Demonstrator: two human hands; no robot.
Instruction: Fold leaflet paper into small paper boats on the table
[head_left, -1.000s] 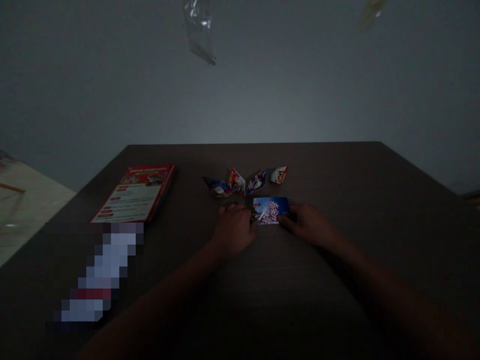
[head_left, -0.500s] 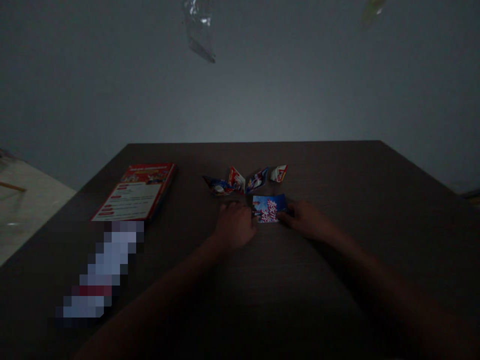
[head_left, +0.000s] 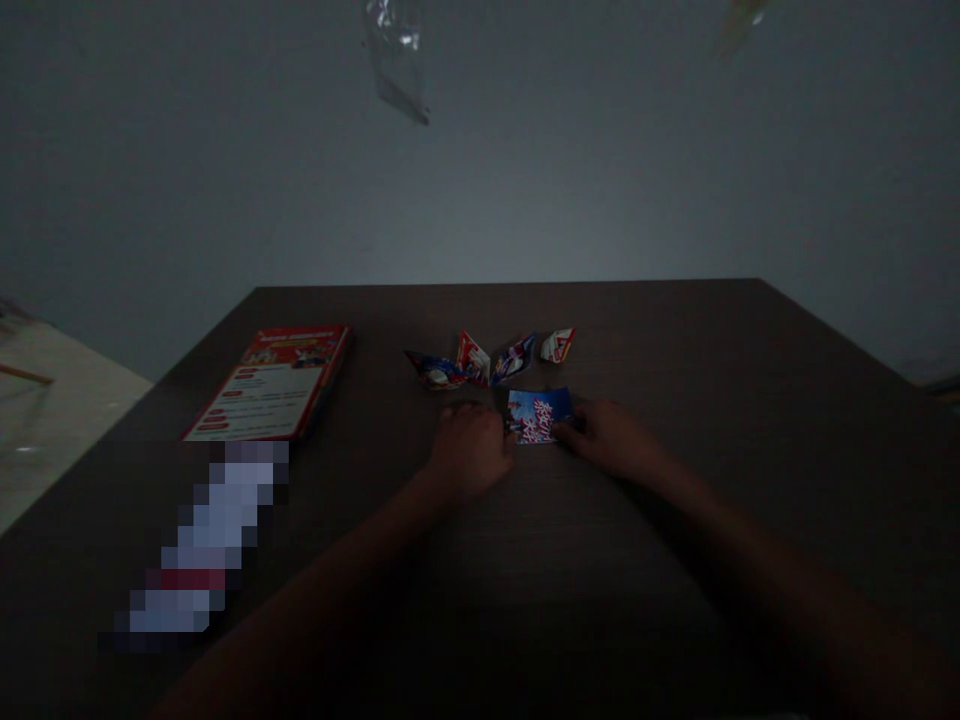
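A small blue piece of printed paper (head_left: pixel 538 414) with white and red lettering lies on the dark table between my hands. My left hand (head_left: pixel 472 450) rests at its left edge, fingers curled, thumb against the near left corner. At the right edge my right hand (head_left: pixel 606 438) pinches the paper between thumb and fingers. Just beyond stand several folded paper pieces: a dark blue one (head_left: pixel 435 371), a red and white one (head_left: pixel 472 358), another blue one (head_left: pixel 515 358) and a separate white and red one (head_left: pixel 559 345).
To the left lies a thick red-bordered book or pad (head_left: pixel 274 390) with a printed cover. Nearer me is a pixelated pale strip (head_left: pixel 217 530). The table (head_left: pixel 675 330) meets a grey wall, where a clear plastic bag (head_left: pixel 401 60) hangs. The room is dim.
The blue paper has shifted very slightly to the right between my hands. Both hands hold nearly the same place, and the folded pieces have not moved.
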